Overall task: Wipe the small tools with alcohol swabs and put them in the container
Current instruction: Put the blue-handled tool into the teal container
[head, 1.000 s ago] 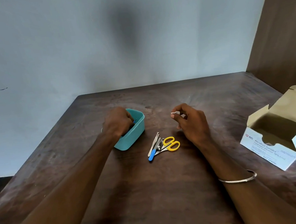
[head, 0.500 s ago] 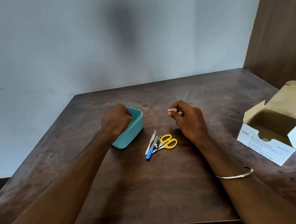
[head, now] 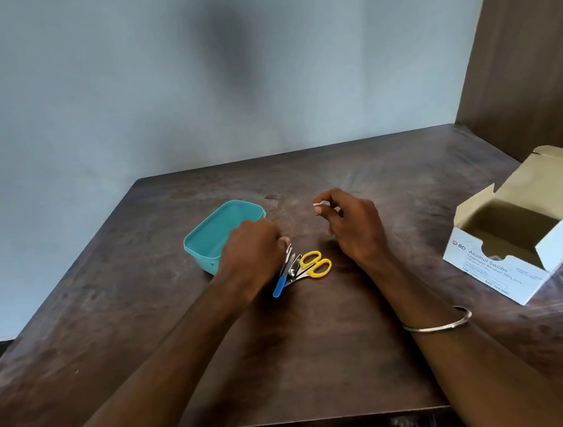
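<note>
Here our left hand (head: pixel 252 247) curls over the tools (head: pixel 290 269), its grip hidden from us; right hand (head: pixel 350 227) pinches a swab (head: pixel 317 204), right of the tub (head: pixel 206 234).

On the dark wooden table (head: pixel 320 347), the left hand (head: pixel 254 253) reaches onto a small pile of tools (head: pixel 290 267), fingers curled at its far end. Yellow-handled scissors (head: pixel 316 264) lie in the pile. A teal container (head: pixel 213 235) sits just beside it. The right hand (head: pixel 349 222) pinches a white swab (head: pixel 318 204). An open swab box (head: pixel 516 242) sits by the right edge.
</note>
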